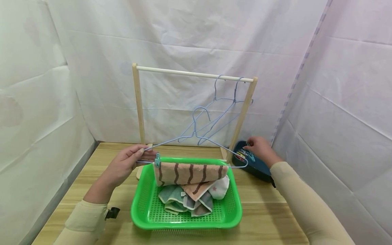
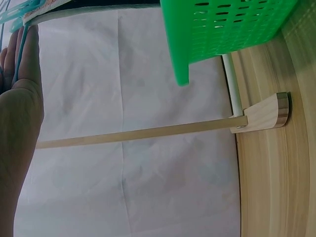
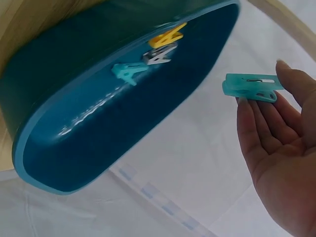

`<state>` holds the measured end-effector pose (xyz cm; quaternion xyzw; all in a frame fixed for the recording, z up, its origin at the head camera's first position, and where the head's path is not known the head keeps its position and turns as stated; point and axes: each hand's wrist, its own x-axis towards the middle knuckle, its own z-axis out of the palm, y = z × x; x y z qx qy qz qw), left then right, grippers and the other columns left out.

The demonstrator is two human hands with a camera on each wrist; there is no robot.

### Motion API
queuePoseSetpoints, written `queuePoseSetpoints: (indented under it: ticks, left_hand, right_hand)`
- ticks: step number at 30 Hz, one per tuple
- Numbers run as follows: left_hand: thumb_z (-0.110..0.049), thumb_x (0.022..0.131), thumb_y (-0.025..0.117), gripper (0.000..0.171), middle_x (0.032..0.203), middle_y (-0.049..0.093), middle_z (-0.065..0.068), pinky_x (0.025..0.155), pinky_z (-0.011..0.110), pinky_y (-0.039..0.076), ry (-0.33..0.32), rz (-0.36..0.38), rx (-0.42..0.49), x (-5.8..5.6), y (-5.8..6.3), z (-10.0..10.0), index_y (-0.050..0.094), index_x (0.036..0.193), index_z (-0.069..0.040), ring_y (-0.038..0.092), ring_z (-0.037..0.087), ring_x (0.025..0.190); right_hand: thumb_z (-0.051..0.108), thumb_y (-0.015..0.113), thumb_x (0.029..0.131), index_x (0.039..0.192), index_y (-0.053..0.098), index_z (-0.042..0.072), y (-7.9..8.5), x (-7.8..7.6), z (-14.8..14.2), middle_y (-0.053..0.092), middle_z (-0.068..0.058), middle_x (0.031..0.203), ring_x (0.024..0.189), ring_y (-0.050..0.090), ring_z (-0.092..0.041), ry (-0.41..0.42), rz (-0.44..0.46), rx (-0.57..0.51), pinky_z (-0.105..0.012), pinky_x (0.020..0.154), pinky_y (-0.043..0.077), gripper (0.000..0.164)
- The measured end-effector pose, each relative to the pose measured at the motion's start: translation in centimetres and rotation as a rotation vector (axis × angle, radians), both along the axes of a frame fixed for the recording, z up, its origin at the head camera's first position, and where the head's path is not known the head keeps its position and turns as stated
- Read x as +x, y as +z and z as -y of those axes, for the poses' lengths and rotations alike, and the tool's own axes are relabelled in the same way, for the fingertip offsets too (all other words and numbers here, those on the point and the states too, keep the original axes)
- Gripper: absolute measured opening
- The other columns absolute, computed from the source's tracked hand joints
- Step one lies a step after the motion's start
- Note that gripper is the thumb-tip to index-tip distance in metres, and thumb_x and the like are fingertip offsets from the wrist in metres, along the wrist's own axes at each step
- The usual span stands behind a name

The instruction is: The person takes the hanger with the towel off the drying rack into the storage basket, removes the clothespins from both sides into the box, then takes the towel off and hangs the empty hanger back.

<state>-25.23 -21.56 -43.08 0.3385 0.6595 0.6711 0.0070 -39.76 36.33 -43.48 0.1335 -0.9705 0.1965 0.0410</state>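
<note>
My left hand (image 1: 124, 165) grips the left end of a blue wire clothes hanger (image 1: 171, 140). A peach towel with wavy brown stripes (image 1: 199, 173) is draped over the hanger's lower bar, and a teal clothespin (image 1: 157, 160) sits at the towel's left edge. Over on the right, my right hand (image 3: 279, 143) pinches another teal clothespin (image 3: 249, 87) between thumb and fingers, beside the rim of a dark blue bin (image 3: 98, 143). Inside the bin lie a yellow clothespin (image 3: 167, 36), a grey one and a teal one; the head view shows a red one too.
Below the towel stands a green plastic basket (image 1: 186, 225) holding crumpled cloths (image 1: 183, 200). Behind it is a wooden rack (image 1: 183, 72) with two blue hangers (image 1: 215, 88) on its right side. White fabric walls (image 1: 183, 30) enclose the wooden table (image 1: 260, 217).
</note>
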Motion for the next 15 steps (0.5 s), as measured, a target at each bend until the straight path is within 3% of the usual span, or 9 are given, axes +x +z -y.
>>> queuePoseSetpoints:
  ticks: [8,10,15]
  left_hand:
    - [-0.005,0.122,0.034,0.037,0.137,0.077,0.001,0.104,0.031,0.063,-0.002,-0.002,-0.011,0.0,-0.3,0.1,0.056,0.146,0.014,0.074,0.015,0.126]
    - [-0.005,0.122,0.035,0.037,0.137,0.077,0.001,0.104,0.031,0.063,-0.004,-0.009,-0.008,0.0,-0.3,0.1,0.056,0.146,0.013,0.074,0.016,0.126]
    - [-0.005,0.122,0.035,0.038,0.137,0.077,0.001,0.103,0.031,0.063,-0.001,-0.015,-0.007,-0.1,-0.2,0.0,0.064,0.146,-0.001,0.074,0.016,0.126]
  right_hand:
    - [0.016,0.085,0.1,0.114,0.079,-0.006,-2.0,-1.2,-0.8,0.077,-0.016,0.101,0.092,0.071,-0.033,0.025,0.014,0.1,-0.056,0.085,0.064,0.027]
    - [0.016,0.086,0.099,0.112,0.079,-0.006,-2.4,-1.5,-1.1,0.077,-0.016,0.1,0.092,0.072,-0.034,0.042,0.013,0.148,-0.056,0.085,0.064,0.027]
    - [0.016,0.088,0.096,0.103,0.079,-0.003,-3.6,-2.3,-1.9,0.075,-0.012,0.092,0.085,0.071,-0.032,0.087,-0.014,0.254,-0.055,0.08,0.063,0.022]
